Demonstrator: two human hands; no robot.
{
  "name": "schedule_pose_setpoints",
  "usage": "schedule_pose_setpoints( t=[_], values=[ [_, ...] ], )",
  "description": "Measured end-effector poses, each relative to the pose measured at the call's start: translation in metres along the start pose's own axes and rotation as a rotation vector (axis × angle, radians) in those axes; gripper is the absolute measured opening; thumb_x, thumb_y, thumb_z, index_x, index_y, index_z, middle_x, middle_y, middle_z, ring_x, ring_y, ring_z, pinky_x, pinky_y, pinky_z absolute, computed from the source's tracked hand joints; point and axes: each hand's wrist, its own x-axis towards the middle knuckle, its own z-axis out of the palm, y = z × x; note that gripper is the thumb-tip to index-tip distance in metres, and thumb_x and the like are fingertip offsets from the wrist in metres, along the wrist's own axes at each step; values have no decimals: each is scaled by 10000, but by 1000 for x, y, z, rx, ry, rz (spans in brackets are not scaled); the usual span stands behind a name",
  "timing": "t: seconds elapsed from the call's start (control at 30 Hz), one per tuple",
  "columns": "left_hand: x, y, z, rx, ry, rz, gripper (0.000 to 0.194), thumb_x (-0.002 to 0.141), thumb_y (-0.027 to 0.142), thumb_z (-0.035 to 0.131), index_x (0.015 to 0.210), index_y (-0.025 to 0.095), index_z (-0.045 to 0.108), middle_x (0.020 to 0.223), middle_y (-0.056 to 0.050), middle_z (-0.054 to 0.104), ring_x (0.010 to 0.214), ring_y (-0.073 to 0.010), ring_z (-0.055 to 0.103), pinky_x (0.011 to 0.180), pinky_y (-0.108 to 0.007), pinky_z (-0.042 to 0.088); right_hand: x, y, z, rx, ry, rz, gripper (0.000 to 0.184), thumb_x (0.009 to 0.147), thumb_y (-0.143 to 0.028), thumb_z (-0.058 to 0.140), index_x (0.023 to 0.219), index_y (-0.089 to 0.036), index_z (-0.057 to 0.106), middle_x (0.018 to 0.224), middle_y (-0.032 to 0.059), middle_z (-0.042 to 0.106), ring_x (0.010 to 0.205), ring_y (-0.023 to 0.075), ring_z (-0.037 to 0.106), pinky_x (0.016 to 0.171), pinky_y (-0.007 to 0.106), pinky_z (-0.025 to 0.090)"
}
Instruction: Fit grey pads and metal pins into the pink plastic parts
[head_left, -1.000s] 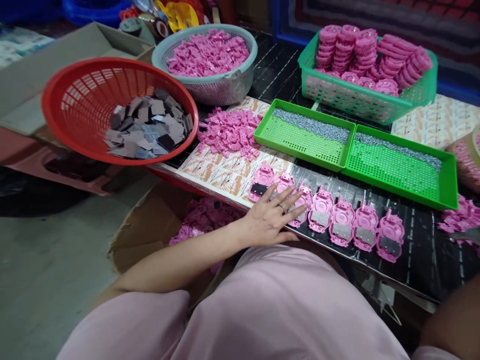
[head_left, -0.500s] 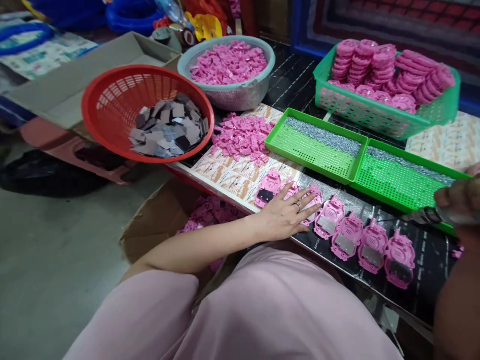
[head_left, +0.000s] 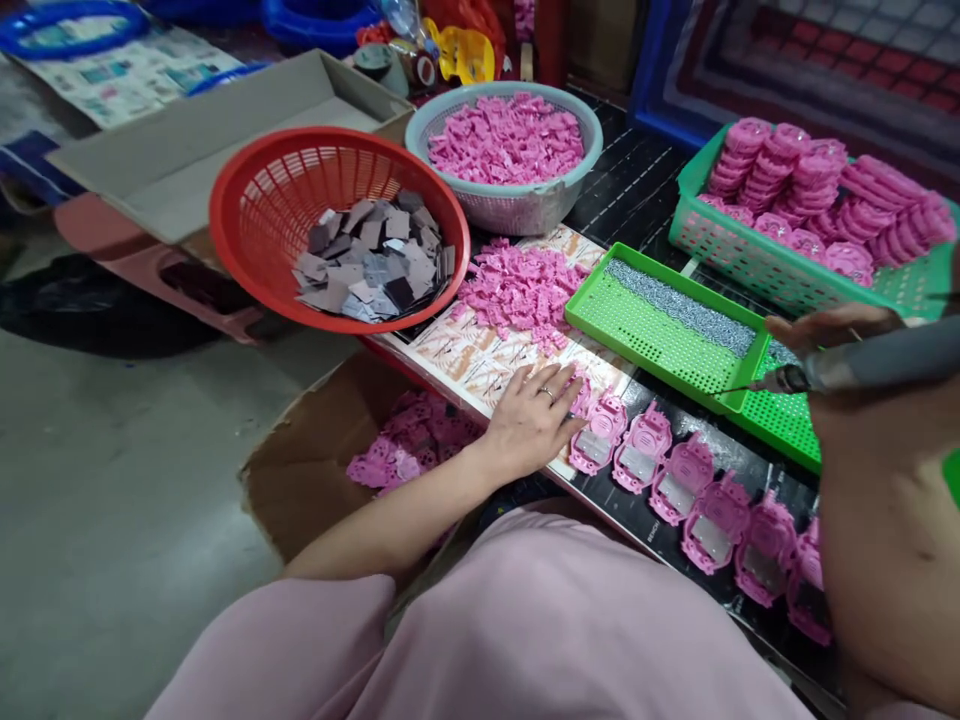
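In the head view, the step in hand appears to be fetching a screw: the right hand (head_left: 847, 325) is wrapped around a power screwdriver (head_left: 885, 357), its thin bit reaching over the near right end of the left green perforated tray (head_left: 637, 350). Whether a screw sits on the tip is too small to tell. The next move seems to call for a steady wrist and a bit kept clear of the tray rim. The left hand (head_left: 517, 425) grips nothing; it lies palm down, fingers spread, partly over the leftmost pink plastic casing.

Counted, seven pink plastic casings (head_left: 681, 480) show in a row along the bench edge, the rightmost partly behind the right forearm. Six show a flat plate (head_left: 637, 465) on the lower half; the leftmost's lower half is hidden. There are two green trays, both with tiny silvery screws (head_left: 682, 310), beyond counting. Behind stand one red basket (head_left: 262, 230) of loose plates, one grey-blue colander (head_left: 517, 208) of small pink parts and one teal basket (head_left: 757, 245) of stacked pink pieces
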Motion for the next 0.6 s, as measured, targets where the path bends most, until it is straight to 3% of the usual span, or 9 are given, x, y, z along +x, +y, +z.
schedule_pose_setpoints(
  t=[0.07,0.13,0.2,0.3,0.4,0.6],
  values=[
    [0,-1,2,-15,0,15,439,972,402,468,1274,110,595,1364,-167,567,1252,-304,528,1027,-493,416,14,1,24,244,76,72,566,678,-676,640,1054,-257,703,505,-26,554,399,179,509,416,329,447],
    [2,-4,2,-35,4,34,444,966,396,480,1276,99,590,1353,-180,570,1263,-303,520,1041,-481,411,22,4,50,336,97,94,572,618,-681,695,958,-222,673,421,-54,500,312,148,407,332,307,374],
    [5,-7,2,-45,13,57,422,968,386,479,1262,108,597,1331,-168,589,1252,-289,532,1061,-474,398,25,8,74,351,67,48,563,606,-677,721,936,-231,627,409,-69,493,299,148,412,307,306,360],
    [11,-9,2,-59,4,80,398,972,388,474,1252,136,602,1333,-140,597,1237,-278,545,1076,-498,381,24,13,102,332,-19,-6,439,697,-606,717,919,-255,575,429,-86,501,318,134,436,323,294,361],
    [16,-10,4,-88,-19,83,404,961,387,499,1269,140,586,1377,-139,564,1255,-285,531,1083,-526,368,22,18,115,279,-55,15,393,760,-572,686,953,-252,564,431,-100,477,342,119,443,349,286,378],
    [16,-9,6,-119,-18,72,412,951,393,519,1278,147,573,1401,-147,540,1267,-288,521,1096,-536,353,22,32,120,250,-77,0,390,786,-561,659,1014,-256,575,404,-109,433,302,116,404,325,293,354]
  ],
)
